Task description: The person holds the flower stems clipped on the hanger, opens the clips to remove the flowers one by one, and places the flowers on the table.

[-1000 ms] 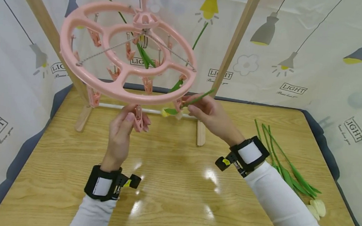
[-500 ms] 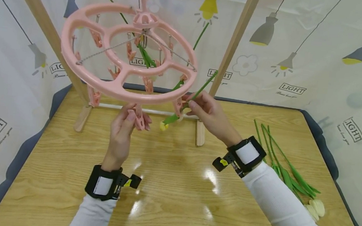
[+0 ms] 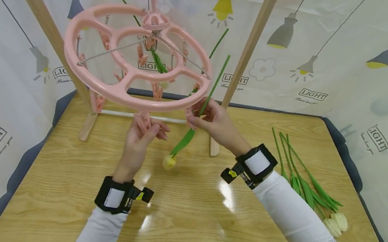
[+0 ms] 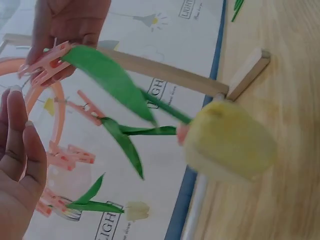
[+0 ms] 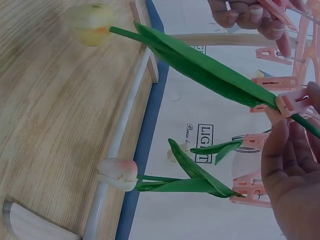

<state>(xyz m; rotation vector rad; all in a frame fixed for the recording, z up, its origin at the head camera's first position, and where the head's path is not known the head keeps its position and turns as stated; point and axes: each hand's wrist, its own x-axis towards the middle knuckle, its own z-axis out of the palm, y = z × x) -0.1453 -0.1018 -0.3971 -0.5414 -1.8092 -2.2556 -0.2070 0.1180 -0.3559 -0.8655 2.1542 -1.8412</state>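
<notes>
Yellow tulip (image 3: 184, 140): bloom down below the clip hanger (image 3: 137, 101), stem at 1 pink clothespin (image 5: 294, 103), steeper than 0.5 s ago
Right hand (image 3: 216, 121): pinching that clothespin
Left hand (image 3: 134, 146): loosened, fingers relaxed beside the front peg (image 3: 143, 121)
Table (image 3: 185, 216): 2 pale tulip blooms (image 3: 335, 222), right

Pale wall coverings (image 3: 349, 92), printed with grey, blue and yellow hanging lamps (image 3: 223, 6) and the boxed word LIGHT (image 3: 313, 94), rose behind and beside a wood-grained table (image 3: 185, 220) bordered by a dark blue band (image 3: 354, 177), its glossy top throwing back bright patches of light (image 3: 227, 196)
</notes>
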